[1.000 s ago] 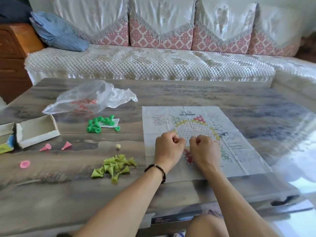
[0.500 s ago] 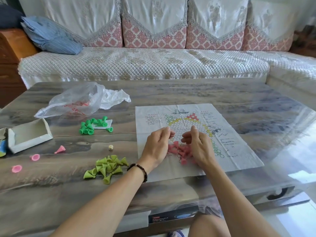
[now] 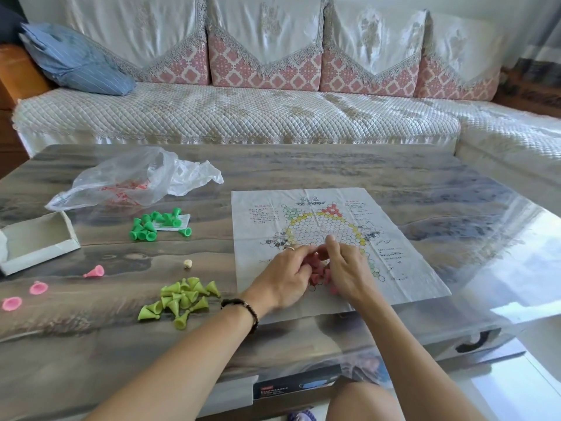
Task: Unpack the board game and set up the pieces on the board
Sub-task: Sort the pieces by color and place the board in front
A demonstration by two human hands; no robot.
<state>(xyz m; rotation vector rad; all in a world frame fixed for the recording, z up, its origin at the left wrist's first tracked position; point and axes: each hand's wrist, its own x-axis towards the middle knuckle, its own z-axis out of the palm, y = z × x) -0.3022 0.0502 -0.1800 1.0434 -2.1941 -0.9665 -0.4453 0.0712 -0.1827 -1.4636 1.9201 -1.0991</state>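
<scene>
Fingers of both hands are curled in over a small heap of pink pieces (image 3: 319,270) lying on the near part of the board (image 3: 400,268). The left hand (image 3: 287,275) has its fingertips bunched down among them, seemingly pinching one or two, though the exact hold is hidden. The right hand (image 3: 347,268) has its fingers bent close together at the top of the heap, forefinger raised a little; whether it grips a piece I cannot tell

The step in hand looks like sorting the pinks and standing them on their corner of the printed hexagon field. The next move calls for lifting one piece clear of the heap, turning it base down and setting it upright on a single cell, lightly, since the board is a creased paper sheet that could shift

Outward on the table (image 3: 303,165): light green pieces (image 3: 179,299) lie in a loose pile just left of the board, dark green pieces (image 3: 154,226) further back, three stray pinks (image 3: 38,287) far left near the open box (image 3: 36,241); these await placing. A plastic bag (image 3: 133,180) lies beyond
</scene>
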